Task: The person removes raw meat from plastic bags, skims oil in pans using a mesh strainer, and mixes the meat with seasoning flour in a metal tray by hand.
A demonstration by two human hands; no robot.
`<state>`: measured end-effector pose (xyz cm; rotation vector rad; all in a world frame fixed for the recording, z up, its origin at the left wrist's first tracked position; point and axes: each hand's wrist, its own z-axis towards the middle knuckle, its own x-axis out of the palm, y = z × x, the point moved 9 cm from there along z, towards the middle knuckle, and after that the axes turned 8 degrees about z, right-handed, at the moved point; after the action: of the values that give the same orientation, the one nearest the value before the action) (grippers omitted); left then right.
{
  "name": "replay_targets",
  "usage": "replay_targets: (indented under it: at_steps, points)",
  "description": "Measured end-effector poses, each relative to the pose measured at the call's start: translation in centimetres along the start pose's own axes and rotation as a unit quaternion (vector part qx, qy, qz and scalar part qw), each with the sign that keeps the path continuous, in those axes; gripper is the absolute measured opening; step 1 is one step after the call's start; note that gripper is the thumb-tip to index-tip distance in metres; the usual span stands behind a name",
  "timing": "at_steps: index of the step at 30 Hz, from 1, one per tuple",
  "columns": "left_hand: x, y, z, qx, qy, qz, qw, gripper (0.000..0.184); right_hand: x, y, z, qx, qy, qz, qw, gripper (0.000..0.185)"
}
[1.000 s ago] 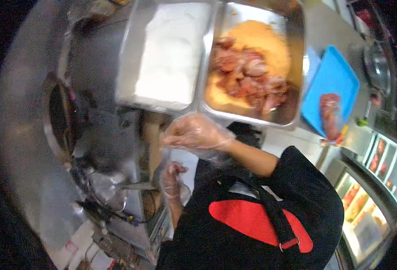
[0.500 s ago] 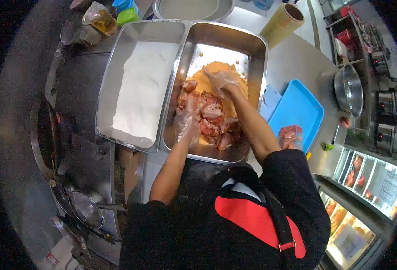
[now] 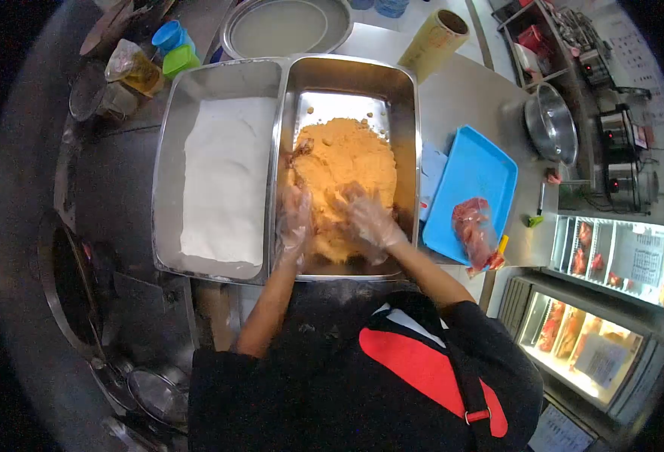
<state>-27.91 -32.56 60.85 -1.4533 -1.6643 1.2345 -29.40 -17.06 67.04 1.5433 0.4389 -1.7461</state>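
The orange-powder pan's (image 3: 345,104) long axis points away from the person (image 3: 403,369).

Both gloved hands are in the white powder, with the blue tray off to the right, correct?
Wrong powder: the head view shows the gloved left hand and right hand in the orange powder, not the white powder. The blue tray is indeed off to the right.

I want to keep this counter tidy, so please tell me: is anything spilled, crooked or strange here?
The blue tray sits at an angle beside the steel pan, and the near end of the meat in clear plastic seems to poke past its edge. I see no clear spill.
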Motion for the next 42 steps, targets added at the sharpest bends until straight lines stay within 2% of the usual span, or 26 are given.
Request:
replay_targets:
  at_steps: [1, 2, 3, 5, 7, 9, 11, 12, 14, 16, 18, 19, 20, 21, 22, 23, 25, 27, 28, 30, 31, 33, 36, 38, 39, 42]
  points:
    - [0.2, 3.0, 1.0, 0.072, -0.035, 0.013, 0.997, 0.057, -0.7, -2.1, 1.4, 0.060, 0.058, 0.074, 0.994, 0.047]
    - [0.2, 4.6, 1.6, 0.086, -0.039, -0.020, 0.995, 0.057, -1.5, -4.2, 2.6, 0.127, 0.106, 0.139, 0.976, 0.047]
    - [0.3, 6.2, 2.1, 0.101, -0.041, -0.052, 0.993, 0.056, -0.6, -7.5, 3.6, 0.138, 0.109, 0.160, 0.971, 0.047]
    - [1.6, 9.1, 3.2, 0.012, 0.026, -0.205, 0.978, 0.052, 4.5, -12.9, 3.7, 0.283, 0.206, 0.135, 0.927, 0.051]
    - [2.9, 4.5, 3.2, 0.060, 0.028, -0.134, 0.989, 0.043, 5.3, -13.1, 2.6, 0.405, 0.242, 0.170, 0.865, 0.056]
    - [3.8, 6.1, 5.0, 0.024, 0.103, -0.224, 0.969, 0.040, 4.7, -11.8, 2.6, 0.494, 0.211, 0.261, 0.802, 0.062]
    - [4.3, 6.9, 6.1, -0.027, 0.149, -0.269, 0.951, 0.038, 8.1, -12.0, 1.4, 0.480, 0.205, 0.382, 0.762, 0.065]
    - [4.4, 7.2, 6.4, -0.063, 0.158, -0.271, 0.947, 0.037, 9.6, -12.5, 1.1, 0.461, 0.212, 0.389, 0.769, 0.061]
    - [5.2, 4.6, 6.3, -0.058, 0.188, -0.168, 0.966, 0.037, 12.4, -13.2, 0.7, 0.422, 0.225, 0.401, 0.781, 0.054]
    - [5.8, -3.3, 4.6, 0.022, 0.214, 0.050, 0.975, 0.039, 8.9, -11.1, 1.2, 0.373, 0.181, 0.399, 0.818, 0.049]
    - [6.6, -1.6, 5.6, -0.069, 0.189, -0.135, 0.970, 0.043, 3.6, -9.0, 1.8, 0.324, 0.156, 0.338, 0.870, 0.062]
    - [7.0, -0.8, 5.3, -0.086, 0.182, -0.253, 0.946, 0.043, 1.8, -7.6, 1.2, 0.301, 0.146, 0.308, 0.890, 0.069]
    - [7.2, -0.4, 5.1, -0.100, 0.173, -0.366, 0.909, 0.043, 1.0, -5.7, 0.4, 0.268, 0.150, 0.254, 0.917, 0.062]
    - [5.9, -2.1, 4.9, 0.008, 0.180, -0.027, 0.983, 0.043, 0.5, -3.6, -0.1, 0.232, 0.149, 0.197, 0.941, 0.056]
    - [4.5, -3.8, 4.6, 0.103, 0.135, 0.318, 0.933, 0.044, 0.2, -1.7, -0.3, 0.199, 0.153, 0.141, 0.958, 0.052]
    - [3.9, 0.0, 5.8, 0.146, 0.088, 0.273, 0.947, 0.044, -0.2, 0.3, -0.6, 0.166, 0.153, 0.084, 0.970, 0.049]
    - [1.4, -8.6, -0.9, 0.362, -0.016, 0.311, 0.879, 0.051, 0.8, 2.4, -0.8, 0.110, 0.154, -0.038, 0.981, 0.048]
    - [1.2, -4.5, -2.2, 0.387, -0.044, 0.397, 0.831, 0.050, 6.1, 0.5, -1.6, 0.063, 0.123, -0.181, 0.974, 0.051]
    - [0.9, -2.1, -2.3, 0.398, -0.061, 0.440, 0.803, 0.049, 7.3, -1.2, -0.6, 0.058, 0.120, -0.189, 0.973, 0.052]
    - [0.1, -0.6, -2.1, 0.316, -0.054, 0.398, 0.859, 0.051, 8.3, -5.3, 2.3, 0.067, 0.133, -0.141, 0.979, 0.059]
    - [0.2, -0.1, -2.0, 0.216, -0.031, 0.306, 0.927, 0.053, 8.3, -7.6, 3.3, 0.099, 0.159, -0.088, 0.978, 0.062]
    - [1.1, 2.2, -2.0, 0.037, 0.064, 0.093, 0.993, 0.053, 8.3, -12.0, 4.0, 0.189, 0.219, 0.012, 0.957, 0.066]
    - [5.2, 6.6, -3.1, -0.114, 0.213, -0.225, 0.944, 0.048, 9.0, -12.9, 0.4, 0.269, 0.324, 0.119, 0.899, 0.076]
    - [8.0, 10.7, -1.0, -0.105, 0.229, -0.316, 0.915, 0.045, 3.3, -8.0, 1.0, 0.324, 0.278, 0.165, 0.889, 0.078]
    - [8.8, 11.2, -0.6, -0.100, 0.231, -0.326, 0.911, 0.044, 6.4, -9.5, -1.3, 0.412, 0.325, 0.191, 0.830, 0.076]
    - [10.8, 7.7, 0.8, -0.038, 0.244, -0.247, 0.937, 0.047, 12.3, -10.3, -4.2, 0.483, 0.287, 0.353, 0.749, 0.092]
